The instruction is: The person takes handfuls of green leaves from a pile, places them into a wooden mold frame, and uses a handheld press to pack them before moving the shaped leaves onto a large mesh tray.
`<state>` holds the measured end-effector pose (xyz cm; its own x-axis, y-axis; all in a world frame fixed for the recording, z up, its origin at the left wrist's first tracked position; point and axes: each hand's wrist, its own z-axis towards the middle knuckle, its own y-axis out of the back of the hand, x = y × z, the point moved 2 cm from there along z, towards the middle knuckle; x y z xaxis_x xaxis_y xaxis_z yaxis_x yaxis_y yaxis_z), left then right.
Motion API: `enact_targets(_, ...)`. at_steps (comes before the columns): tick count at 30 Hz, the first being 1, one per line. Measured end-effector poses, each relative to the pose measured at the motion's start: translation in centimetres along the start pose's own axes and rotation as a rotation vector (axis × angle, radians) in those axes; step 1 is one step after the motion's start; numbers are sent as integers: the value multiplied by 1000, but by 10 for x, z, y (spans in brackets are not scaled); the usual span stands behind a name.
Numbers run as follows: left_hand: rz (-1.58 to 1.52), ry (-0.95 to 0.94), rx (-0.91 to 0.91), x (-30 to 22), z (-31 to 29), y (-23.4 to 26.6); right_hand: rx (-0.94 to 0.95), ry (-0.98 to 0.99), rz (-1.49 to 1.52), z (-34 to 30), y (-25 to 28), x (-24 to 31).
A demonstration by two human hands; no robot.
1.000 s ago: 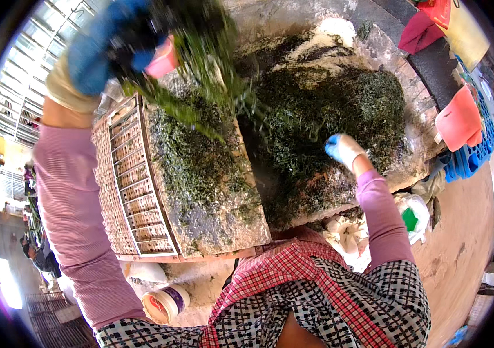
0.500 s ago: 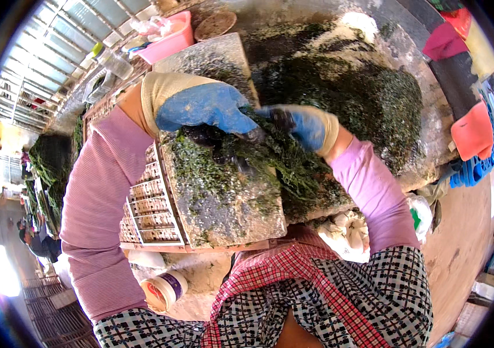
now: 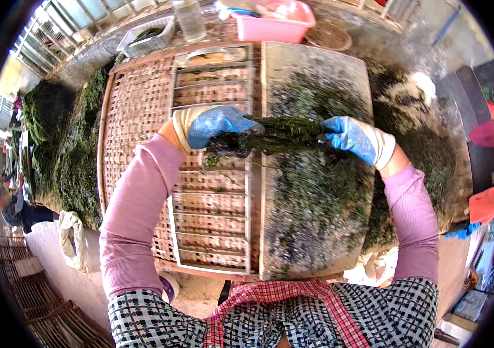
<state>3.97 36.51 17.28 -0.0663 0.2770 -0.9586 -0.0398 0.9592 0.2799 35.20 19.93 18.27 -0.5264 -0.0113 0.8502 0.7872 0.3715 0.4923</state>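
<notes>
Between my gloved hands a bundle of dark green seaweed (image 3: 289, 134) stretches sideways. My left hand (image 3: 222, 126), in a blue and cream glove, is closed on its left end, where a few strands dangle. The right end is gripped by my right hand (image 3: 348, 138), gloved alike. Under the bundle lies a pale board (image 3: 316, 249) scattered with loose green bits. Left of it, a metal frame with crossbars (image 3: 212, 232) rests on a woven bamboo rack (image 3: 134, 116); my left hand is above this frame.
Dark seaweed heaps (image 3: 426, 168) lie right of the board, and another seaweed pile (image 3: 78, 168) is at the left. A pink basin (image 3: 276, 26), a plastic jar (image 3: 189, 20) and a grey tray (image 3: 148, 37) stand at the back. Another person (image 3: 23, 211) is far left.
My view has swung left, bringing the rack and frame into full sight. My hands, close together over the board before, are now apart with the seaweed drawn out between them.
</notes>
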Motion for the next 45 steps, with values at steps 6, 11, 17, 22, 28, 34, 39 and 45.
enact_targets(6, 133, -302, -269, 20, -95, 99, -106, -216, 724, 166, -1, 34)
enact_targets(11, 742, 6, -212, 5, -135, 186, -258, -197, 233, 255, -6, 76)
enact_targets(17, 126, 706, -731, 103, -202, 263, -220, -253, -454, 339, -42, 68)
enact_targets(22, 303, 492, -1392, 95, -138, 169, -253, -364, -655, 329, -49, 66)
enact_targets(28, 1257, 547, -824, 123, -74, 118, -306, -386, -836, 323, -32, 65)
enact_targets(34, 1238, 397, -946, 140, -71, 115, -403, -453, -952, 278, 10, 52)
enact_targets(39, 1257, 386, -981, 137, -74, 113, -606, -184, -1378, 269, -6, 57)
enact_targets(45, 1242, 353, -978, 146, -74, 114, -49, 83, -1192, 302, -85, 49)
